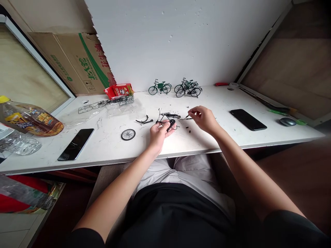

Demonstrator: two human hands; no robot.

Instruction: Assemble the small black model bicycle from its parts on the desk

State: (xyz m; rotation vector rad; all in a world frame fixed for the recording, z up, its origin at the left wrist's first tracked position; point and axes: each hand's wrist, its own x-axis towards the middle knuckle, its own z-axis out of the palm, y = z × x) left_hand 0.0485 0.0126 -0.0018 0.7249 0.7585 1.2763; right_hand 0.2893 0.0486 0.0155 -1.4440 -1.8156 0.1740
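My left hand [158,135] is closed around a black model bicycle part [171,124], held just above the table near its front edge. To the right, my right hand [203,119] has thumb and fingertips pinched together. A thin dark piece [187,117] shows at those fingertips, too small to name. Behind my left hand lies a dark bicycle frame [169,115] with handlebars. A spoked model wheel [128,134] rests flat to the left, and a curved black mudguard-like part [143,120] lies behind it. Tiny black bits [188,129] are between my hands.
Assembled model bicycles [160,87] stand along the back wall, with more [188,88] beside them. Black part frames [120,101] lie on clear plastic near a red packet [118,91]. Phones [76,144] [248,119] flank my hands. Bottles [33,117] are at left, a mouse [288,121] at right.
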